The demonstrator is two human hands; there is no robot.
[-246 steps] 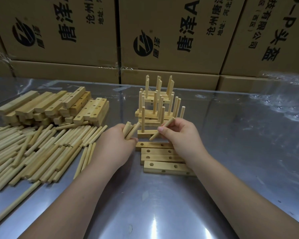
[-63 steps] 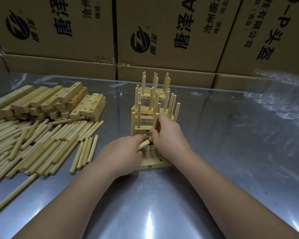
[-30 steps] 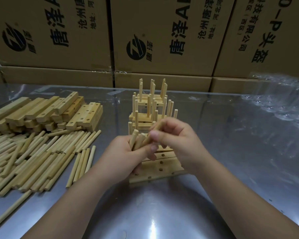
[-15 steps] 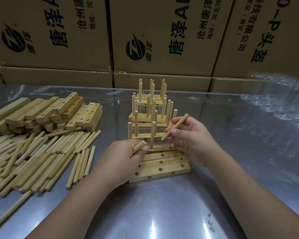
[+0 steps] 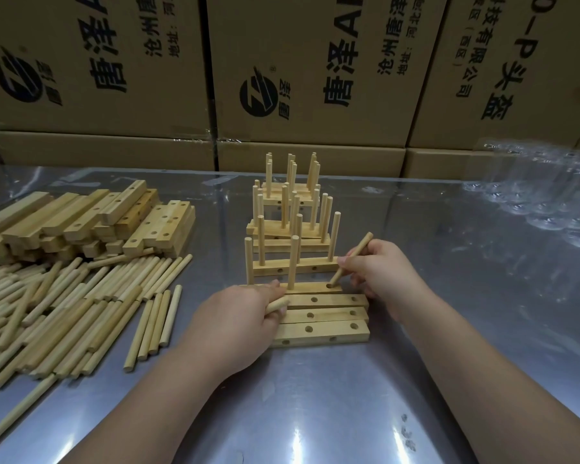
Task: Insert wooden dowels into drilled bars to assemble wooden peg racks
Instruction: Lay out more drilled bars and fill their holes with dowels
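Several drilled bars (image 5: 325, 318) lie side by side on the metal table in front of me. The farthest one (image 5: 312, 287) has two dowels standing in it. My right hand (image 5: 380, 274) pinches a tilted dowel (image 5: 351, 258) whose lower tip sits at that bar's right hole. My left hand (image 5: 238, 318) rests on the bars' left ends and grips another dowel (image 5: 277, 305), only its end showing. Finished peg racks (image 5: 290, 226) are stacked behind.
A heap of loose dowels (image 5: 64, 306) covers the table's left side, with a stack of drilled bars (image 5: 91, 222) behind it. Printed cardboard boxes (image 5: 315, 72) wall off the back. Clear plastic wrap (image 5: 543, 195) lies at the far right.
My right hand has lowered its dowel from mid-air to the right hole of the farthest bar. My left hand has dropped onto the bars' left ends with its dowel.
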